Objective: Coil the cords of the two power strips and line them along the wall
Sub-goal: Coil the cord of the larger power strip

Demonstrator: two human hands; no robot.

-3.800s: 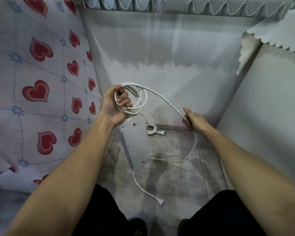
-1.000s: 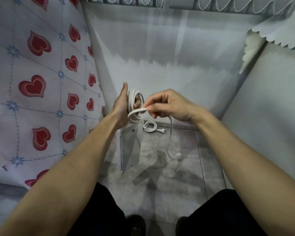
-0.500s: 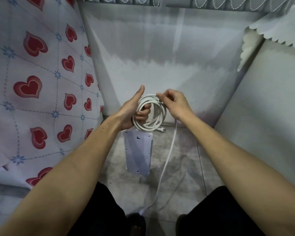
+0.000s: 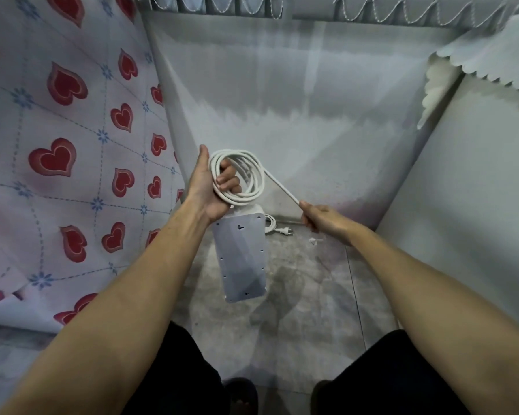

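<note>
My left hand [image 4: 212, 187] grips a coil of white cord [image 4: 253, 187] wound in several loops, held up in front of the grey wall. A white power strip [image 4: 242, 254] hangs below that hand, its back side with mounting slots facing me. From the coil a straight stretch of cord runs down-right into my right hand [image 4: 324, 218], which holds it taut. On the floor by the wall lies a second coiled white cord with its plug [image 4: 277, 229]; its strip is hidden behind the hanging one.
A bed with a heart-patterned sheet [image 4: 57, 163] fills the left side. A white cabinet side [image 4: 468, 205] with a scalloped cloth on top stands at the right. Grey concrete floor [image 4: 297, 295] lies between, ending at the wall [image 4: 282, 100]. My knees are at the bottom.
My right hand has moved away from the coil, down and to the right, pulling the free cord end taut. The trailing cord no longer lies on the floor.
</note>
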